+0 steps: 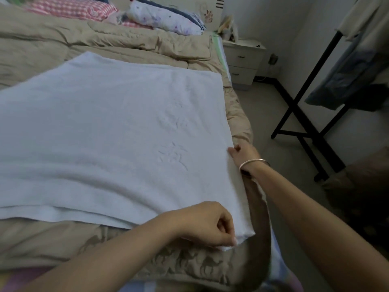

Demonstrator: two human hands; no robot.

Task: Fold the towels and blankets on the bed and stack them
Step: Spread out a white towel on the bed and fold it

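Observation:
A large pale blue towel (109, 131) lies spread across the bed, doubled over so two layers show along its near edge. My left hand (207, 223) pinches the towel's near right corner between curled fingers and thumb. My right hand (244, 153), with a silver bangle on the wrist, grips the towel's right edge farther up, its fingers tucked under the cloth and mostly hidden. The towel lies on a beige quilt (63, 43) that covers the bed.
Pillows (164, 17) are piled at the head of the bed. A white bedside cabinet (242, 60) stands at the back right. A black clothes rack (303, 106) with hanging garments stands on the floor to the right of the bed.

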